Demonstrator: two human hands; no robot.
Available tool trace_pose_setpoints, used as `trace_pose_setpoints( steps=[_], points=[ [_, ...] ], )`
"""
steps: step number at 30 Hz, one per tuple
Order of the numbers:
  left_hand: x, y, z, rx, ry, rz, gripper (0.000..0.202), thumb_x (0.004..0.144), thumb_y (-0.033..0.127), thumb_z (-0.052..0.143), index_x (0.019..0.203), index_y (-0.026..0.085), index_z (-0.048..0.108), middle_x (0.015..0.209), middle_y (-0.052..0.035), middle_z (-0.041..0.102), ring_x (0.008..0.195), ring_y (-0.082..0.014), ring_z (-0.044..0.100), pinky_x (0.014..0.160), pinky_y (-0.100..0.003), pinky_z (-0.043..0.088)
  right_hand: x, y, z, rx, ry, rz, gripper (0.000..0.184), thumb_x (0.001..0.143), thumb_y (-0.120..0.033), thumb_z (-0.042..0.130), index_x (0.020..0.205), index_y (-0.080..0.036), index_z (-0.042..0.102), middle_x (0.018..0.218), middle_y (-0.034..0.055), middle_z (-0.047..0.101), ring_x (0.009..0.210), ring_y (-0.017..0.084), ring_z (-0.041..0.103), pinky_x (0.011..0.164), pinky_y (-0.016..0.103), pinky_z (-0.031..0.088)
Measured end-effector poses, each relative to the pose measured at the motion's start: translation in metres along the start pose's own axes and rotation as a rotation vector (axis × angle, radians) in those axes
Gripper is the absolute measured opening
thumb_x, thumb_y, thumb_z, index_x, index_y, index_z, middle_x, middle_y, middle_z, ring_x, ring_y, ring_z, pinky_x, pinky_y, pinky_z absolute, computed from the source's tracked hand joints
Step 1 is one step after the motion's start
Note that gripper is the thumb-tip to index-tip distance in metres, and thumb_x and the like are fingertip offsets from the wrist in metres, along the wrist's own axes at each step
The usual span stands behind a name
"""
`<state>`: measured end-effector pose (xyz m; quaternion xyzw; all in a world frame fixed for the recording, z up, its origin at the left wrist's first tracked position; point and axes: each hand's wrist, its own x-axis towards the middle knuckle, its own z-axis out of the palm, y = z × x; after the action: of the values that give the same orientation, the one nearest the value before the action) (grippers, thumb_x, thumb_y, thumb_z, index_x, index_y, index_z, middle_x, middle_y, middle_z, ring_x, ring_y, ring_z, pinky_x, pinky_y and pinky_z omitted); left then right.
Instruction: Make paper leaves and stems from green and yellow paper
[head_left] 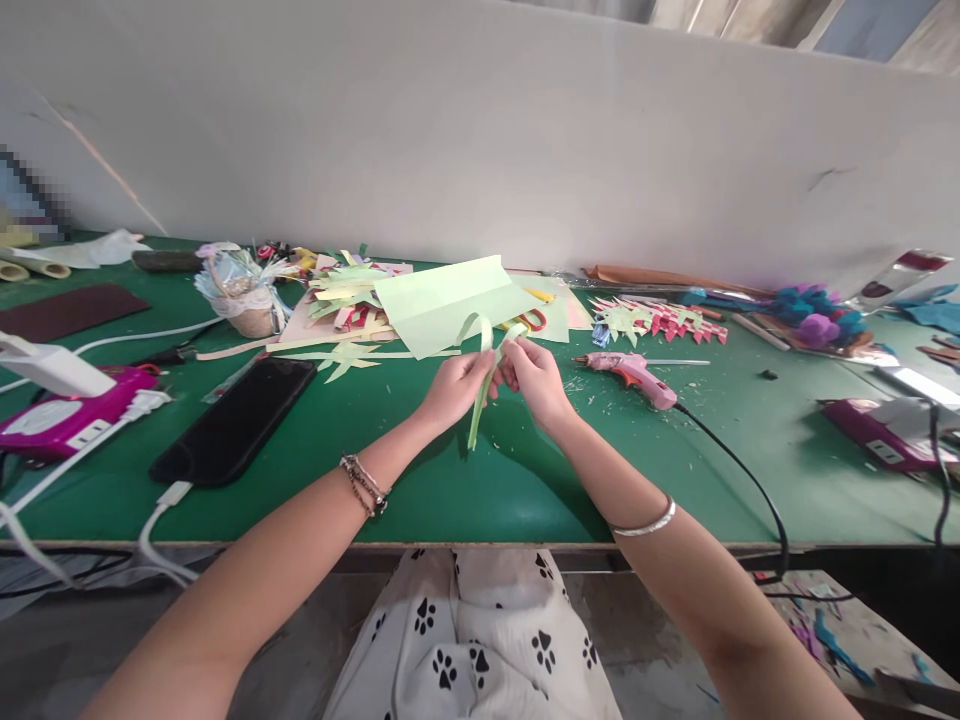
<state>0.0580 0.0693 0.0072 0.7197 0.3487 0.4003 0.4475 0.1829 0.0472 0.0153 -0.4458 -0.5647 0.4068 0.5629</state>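
Note:
Pale green paper strips [478,408] are pinched between my two hands above the green table. My left hand [459,388] grips them with thumb and fingers, and a loose end hangs below it. Close beside it, my right hand [534,380] is closed on the strips too, its fingertips partly hidden. A strip loops up over both hands. Just beyond lies a folded light green paper sheet [450,305], with scissors [534,320] partly under or beside it. More cut strips [352,357] lie left of my hands.
A pink glue gun [634,375] rests at right, its black cord running over the front edge. Red and green woven paper pieces [660,318] lie behind it. At left are a black phone [236,420] on a white cable, a magenta power strip [75,410] and a small decorated basket [247,295].

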Motion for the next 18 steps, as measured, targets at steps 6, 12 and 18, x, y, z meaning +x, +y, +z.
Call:
trace_pose_setpoints(
  steps=[6,12,18],
  points=[
    [-0.0027,0.0032,0.0,0.159,0.136,0.031,0.052,0.088,0.051,0.032,0.052,0.018,0.047,0.043,0.0014,0.05,0.042,-0.0102,0.049,0.047,-0.021,0.039,0.0004,0.0035,0.0018,-0.161,-0.091,-0.047,0.035,0.082,-0.039,0.046,0.055,-0.02,0.034,0.045,-0.0061,0.043,0.043,0.008,0.046,0.045,0.021,0.031],
    [-0.0018,0.0057,0.0004,0.143,0.264,-0.015,0.053,0.088,0.052,0.03,0.049,0.019,0.043,0.041,0.0019,0.047,0.042,-0.0109,0.049,0.053,-0.023,0.042,-0.0003,0.0046,0.0039,-0.108,-0.099,-0.047,0.034,0.082,-0.033,0.045,0.053,-0.02,0.034,0.044,-0.006,0.042,0.042,0.007,0.04,0.044,0.021,0.03],
    [-0.0004,0.0039,0.0003,0.007,0.033,-0.013,0.053,0.086,0.057,0.031,0.058,0.017,0.051,0.049,0.0002,0.054,0.046,-0.011,0.052,0.052,-0.023,0.043,-0.0002,0.0004,0.0023,0.001,0.059,-0.012,0.033,0.081,-0.031,0.045,0.052,-0.02,0.033,0.043,-0.007,0.036,0.041,0.006,0.039,0.045,0.021,0.032]
  ],
)
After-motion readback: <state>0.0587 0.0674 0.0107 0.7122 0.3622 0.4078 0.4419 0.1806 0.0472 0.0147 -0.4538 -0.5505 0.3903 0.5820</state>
